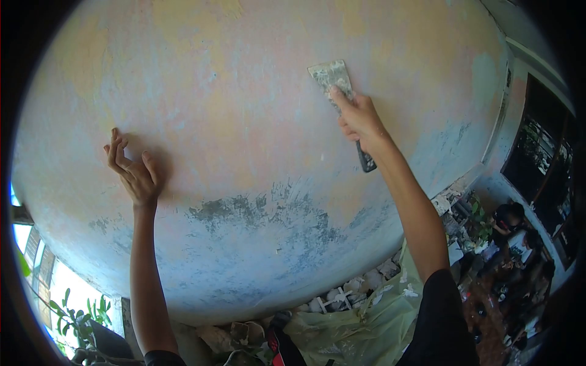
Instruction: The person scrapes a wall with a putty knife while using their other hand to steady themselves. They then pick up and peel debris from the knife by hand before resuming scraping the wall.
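Observation:
My right hand (pixel 361 119) is closed around a paint scraper (pixel 331 76) with a wide, whitish-stained blade and a dark handle. The thumb lies along the blade's base, and the blade is up against or very near the wall (pixel 244 122); exact contact cannot be told. On the left, my left hand (pixel 135 171) is raised at the wall with fingers apart and partly bent, holding nothing. Its fingertips seem to touch the surface. The wall shows patchy pink, yellow and pale blue paint, with a grey bare patch (pixel 232 210) low between my arms.
Below the wall lie a pale green sheet (pixel 342 332) and rubble (pixel 366 280). Leafy plants (pixel 79 320) stand at lower left. At lower right, several people (pixel 513 244) are near a dark window (pixel 537 146).

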`<move>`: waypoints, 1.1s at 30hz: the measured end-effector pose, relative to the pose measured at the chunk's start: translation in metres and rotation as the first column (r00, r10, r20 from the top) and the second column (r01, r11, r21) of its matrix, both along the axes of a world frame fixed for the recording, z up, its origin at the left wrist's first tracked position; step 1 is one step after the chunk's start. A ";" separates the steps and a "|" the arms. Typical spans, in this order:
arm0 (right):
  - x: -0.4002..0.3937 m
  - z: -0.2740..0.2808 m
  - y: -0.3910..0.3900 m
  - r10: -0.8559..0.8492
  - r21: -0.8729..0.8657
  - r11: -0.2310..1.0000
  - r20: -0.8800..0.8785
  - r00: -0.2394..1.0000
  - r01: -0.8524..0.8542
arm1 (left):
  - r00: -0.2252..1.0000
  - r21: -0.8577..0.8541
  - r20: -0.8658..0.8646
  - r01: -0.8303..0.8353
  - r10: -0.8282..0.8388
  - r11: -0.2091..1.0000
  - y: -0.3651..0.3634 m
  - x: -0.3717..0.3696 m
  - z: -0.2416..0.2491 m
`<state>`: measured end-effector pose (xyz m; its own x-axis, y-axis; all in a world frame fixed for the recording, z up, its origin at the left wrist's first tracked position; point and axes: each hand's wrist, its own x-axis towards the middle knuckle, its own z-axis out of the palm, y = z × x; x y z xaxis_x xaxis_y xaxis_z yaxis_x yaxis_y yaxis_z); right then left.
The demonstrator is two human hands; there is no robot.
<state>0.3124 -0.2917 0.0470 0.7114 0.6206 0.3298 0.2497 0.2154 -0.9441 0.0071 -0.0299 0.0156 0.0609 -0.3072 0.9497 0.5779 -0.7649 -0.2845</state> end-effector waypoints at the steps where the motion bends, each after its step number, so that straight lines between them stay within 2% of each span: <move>1: 0.004 0.011 -0.002 -0.015 -0.029 0.999 0.063 0.998 0.017 | 1.000 0.000 -0.002 0.000 0.000 1.000 0.000 0.000 0.001; 3: 0.005 0.013 -0.003 -0.033 -0.067 0.997 0.121 0.992 0.041 | 1.000 -0.002 0.009 -0.007 0.007 1.000 -0.002 0.001 0.000; 5: -0.001 0.009 0.001 -0.058 0.004 0.998 0.092 0.994 0.058 | 1.000 -0.007 0.005 -0.004 0.004 1.000 -0.003 0.002 -0.002; 8: -0.009 0.001 0.003 -0.038 0.015 0.999 0.016 0.999 0.037 | 1.000 0.002 -0.001 -0.010 0.010 1.000 -0.003 -0.002 -0.001; 14: -0.005 0.037 0.020 -0.012 0.136 0.991 0.046 0.999 0.006 | 1.000 -0.015 0.009 0.007 -0.007 1.000 -0.001 0.000 0.000; 17: -0.008 0.023 0.013 -0.012 0.093 0.996 0.003 1.000 0.012 | 1.000 -0.013 0.006 0.016 -0.016 1.000 -0.002 -0.002 0.000; 21: 0.002 0.035 0.013 -0.045 0.053 0.998 0.061 0.997 0.041 | 0.999 -0.024 0.015 0.038 -0.037 0.999 0.000 -0.002 0.000; 24: 0.001 0.041 0.011 -0.052 0.066 0.997 0.085 0.995 0.047 | 1.000 -0.010 0.011 0.011 -0.011 1.000 0.000 -0.002 0.000; 27: -0.002 0.034 0.013 -0.034 0.099 0.995 0.020 0.999 0.032 | 1.000 -0.004 0.011 0.023 -0.023 1.000 -0.001 -0.002 0.001; 29: -0.001 0.033 0.010 -0.029 0.062 0.998 -0.040 0.999 0.031 | 0.999 -0.012 0.007 0.038 -0.037 0.999 0.000 -0.004 -0.001; 33: 0.002 0.050 0.020 -0.004 0.126 0.992 -0.011 1.000 0.005 | 1.000 0.003 0.022 0.018 -0.018 1.000 -0.001 -0.001 0.000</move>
<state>0.3145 -0.2721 0.0967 0.7178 0.5712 0.3980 0.2412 0.3322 -0.9118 0.0063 -0.0308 0.0160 0.0343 -0.3103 0.9500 0.5699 -0.7748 -0.2736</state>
